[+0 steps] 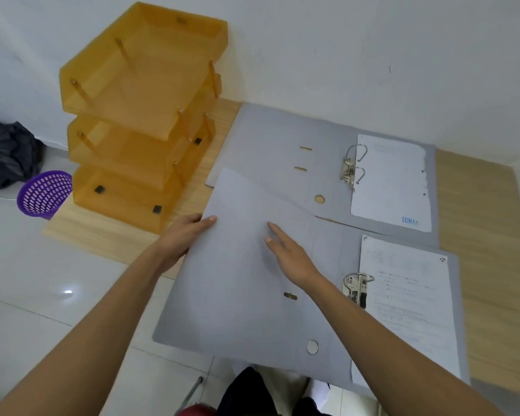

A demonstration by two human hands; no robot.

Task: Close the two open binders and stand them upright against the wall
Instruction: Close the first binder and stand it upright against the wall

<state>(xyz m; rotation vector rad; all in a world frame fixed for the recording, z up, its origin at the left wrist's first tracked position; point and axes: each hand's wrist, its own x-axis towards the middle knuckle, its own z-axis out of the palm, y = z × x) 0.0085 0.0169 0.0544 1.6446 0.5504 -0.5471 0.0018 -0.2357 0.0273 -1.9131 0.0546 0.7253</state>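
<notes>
**Binders lying open on a wood-grain surface, near cover partly raised**

Wall (373,55), white, fills the upper field and meets the wood-grain surface (478,235) along a slanted line. Near binder (237,295), grey, lies open in the foreground; its left cover is lifted off the surface and tilted, overlapping the lower edge of the far binder (267,139), which lies flat and open just beside the wall. Orange tray stack (138,115), three translucent tiers on posts, stands left of the far binder, against the wall. Printed sheet (409,301) rests on the right half of the near binder; a second sheet (394,181), with a blue logo at its lower corner, rests on the right half of the far binder. Dark crumpled bag (6,151) and purple perforated basket (44,193) sit on the pale tiled floor at far left. Left hand (183,238) grips the raised cover's left edge, thumb on top and fingers underneath. Right hand (288,253) rests unclenched, fingers spread flat against the inner face of that cover. Lever-arch rings (357,286) of the near binder and rings (353,166) of the far binder stand closed beside their sheets.
</notes>
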